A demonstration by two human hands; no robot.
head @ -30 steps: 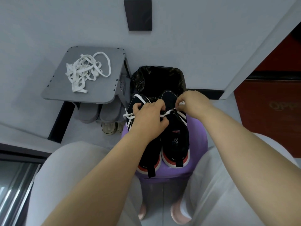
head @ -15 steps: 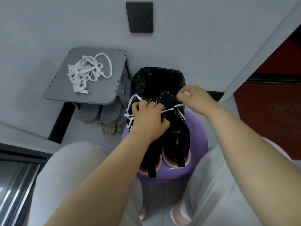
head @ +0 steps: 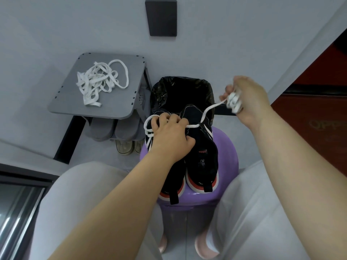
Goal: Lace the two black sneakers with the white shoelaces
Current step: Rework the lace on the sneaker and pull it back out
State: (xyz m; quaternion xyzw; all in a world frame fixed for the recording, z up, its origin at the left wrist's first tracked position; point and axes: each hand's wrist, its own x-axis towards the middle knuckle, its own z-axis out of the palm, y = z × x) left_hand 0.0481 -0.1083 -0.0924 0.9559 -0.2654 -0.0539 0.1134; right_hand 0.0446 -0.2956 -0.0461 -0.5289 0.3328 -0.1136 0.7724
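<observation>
Two black sneakers with white side stripes and red-and-white soles stand side by side, touching, on a purple stool [head: 228, 147], heels toward the viewer. The left-side sneaker [head: 175, 173] is largely covered by the left hand [head: 169, 136], whose curled fingers grip its forepart. The right-side sneaker [head: 203, 158] shows its tongue label and heel loop. One white shoelace [head: 208, 110] loops beside the left-side sneaker's outer edge, crosses the right-side sneaker's forepart and rises to the right hand [head: 247, 102], which clutches its bunched end. The spare shoelaces [head: 97, 83] lie tangled on a grey shelf [head: 75, 107], well apart.
</observation>
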